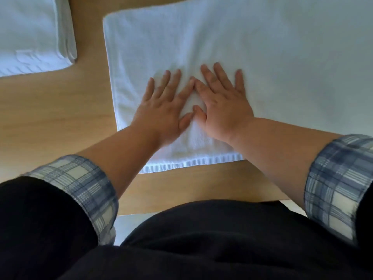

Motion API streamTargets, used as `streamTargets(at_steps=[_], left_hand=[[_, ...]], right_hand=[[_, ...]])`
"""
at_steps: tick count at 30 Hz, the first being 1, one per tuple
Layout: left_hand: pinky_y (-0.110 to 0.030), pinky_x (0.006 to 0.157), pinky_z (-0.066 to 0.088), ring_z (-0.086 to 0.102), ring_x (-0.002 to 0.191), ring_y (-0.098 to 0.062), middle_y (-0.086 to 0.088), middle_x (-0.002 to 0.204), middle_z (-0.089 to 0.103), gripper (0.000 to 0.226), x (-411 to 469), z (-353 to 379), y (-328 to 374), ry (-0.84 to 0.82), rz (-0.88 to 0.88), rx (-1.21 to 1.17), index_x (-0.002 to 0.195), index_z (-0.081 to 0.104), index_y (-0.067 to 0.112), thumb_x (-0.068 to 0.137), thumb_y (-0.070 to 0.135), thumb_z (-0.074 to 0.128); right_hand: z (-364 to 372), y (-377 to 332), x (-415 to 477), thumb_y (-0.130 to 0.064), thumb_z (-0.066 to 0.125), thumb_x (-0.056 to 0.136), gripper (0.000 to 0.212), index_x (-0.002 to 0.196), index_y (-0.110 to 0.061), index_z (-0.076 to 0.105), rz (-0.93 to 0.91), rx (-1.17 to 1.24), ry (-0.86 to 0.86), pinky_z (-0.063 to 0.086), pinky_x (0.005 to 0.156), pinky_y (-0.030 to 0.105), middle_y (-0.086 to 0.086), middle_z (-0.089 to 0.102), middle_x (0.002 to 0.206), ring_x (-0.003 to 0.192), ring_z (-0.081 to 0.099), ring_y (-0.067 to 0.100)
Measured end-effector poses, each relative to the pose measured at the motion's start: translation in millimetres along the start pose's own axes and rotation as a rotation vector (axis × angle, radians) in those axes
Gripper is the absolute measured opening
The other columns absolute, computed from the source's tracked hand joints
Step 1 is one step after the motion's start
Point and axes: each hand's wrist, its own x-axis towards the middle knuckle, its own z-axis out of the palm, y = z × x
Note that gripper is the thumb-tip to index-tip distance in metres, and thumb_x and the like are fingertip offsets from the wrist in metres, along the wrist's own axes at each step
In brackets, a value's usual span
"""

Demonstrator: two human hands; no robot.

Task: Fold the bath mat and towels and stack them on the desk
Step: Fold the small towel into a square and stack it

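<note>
A large white towel point(252, 53) lies spread flat on the wooden desk point(56, 118), its ribbed hem along the near edge. My left hand point(163, 110) and my right hand point(222, 106) press flat on the towel side by side, fingers straight and spread, with the index fingertips and the thumbs touching. A folded white stack of towels point(34, 35) sits at the far left corner of the desk, apart from the spread towel.
The desk's front edge point(201, 207) runs just ahead of my dark-clothed body. Bare wood shows between the folded stack and the spread towel. The towel runs out of view at the right and top.
</note>
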Motion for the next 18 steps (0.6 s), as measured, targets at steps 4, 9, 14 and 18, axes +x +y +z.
streamTargets(at_steps=[4, 9, 14, 18], left_hand=[[-0.045, 0.121, -0.008, -0.015, 0.149, -0.022, -0.007, 0.165, -0.008, 0.075, -25, 9, 9, -0.015, 0.108, 0.119, 0.157, 0.002, 0.015, 0.096, 0.058, 0.011], [-0.048, 0.120, -0.009, -0.020, 0.148, -0.027, -0.012, 0.163, -0.013, 0.073, -24, 10, 7, -0.039, 0.150, 0.167, 0.156, -0.004, 0.029, 0.094, 0.063, 0.010], [-0.058, 0.116, -0.013, -0.031, 0.144, -0.031, -0.009, 0.160, -0.027, 0.085, -25, 13, 13, -0.082, 0.144, 0.233, 0.147, -0.023, 0.042, 0.077, 0.084, 0.003], [-0.051, 0.119, -0.007, -0.019, 0.149, -0.028, -0.005, 0.162, -0.013, 0.064, -33, 17, 26, -0.058, 0.405, 0.297, 0.155, 0.001, 0.036, 0.096, 0.058, 0.009]], right_hand=[[-2, 5, -3, -0.041, 0.033, 0.095, 0.063, 0.156, -0.030, 0.024, 0.020, 0.095, 0.024, -0.004, 0.122, 0.052, 0.001, 0.010, 0.167, 0.154, 0.000, 0.021], [10, 65, -66, -0.054, 0.014, 0.097, 0.067, 0.158, -0.031, 0.001, 0.518, 0.085, 0.039, -0.012, 0.120, 0.048, 0.001, -0.008, 0.167, 0.153, -0.011, 0.022], [11, 90, -101, -0.051, 0.018, 0.102, 0.070, 0.158, -0.019, -0.009, 0.962, 0.213, -0.015, -0.007, 0.121, 0.053, 0.009, -0.018, 0.165, 0.152, -0.016, 0.026], [-4, 68, -72, -0.041, 0.025, 0.103, 0.065, 0.159, -0.022, -0.003, 0.735, 0.320, 0.098, -0.012, 0.119, 0.048, 0.005, -0.018, 0.165, 0.152, -0.016, 0.023]])
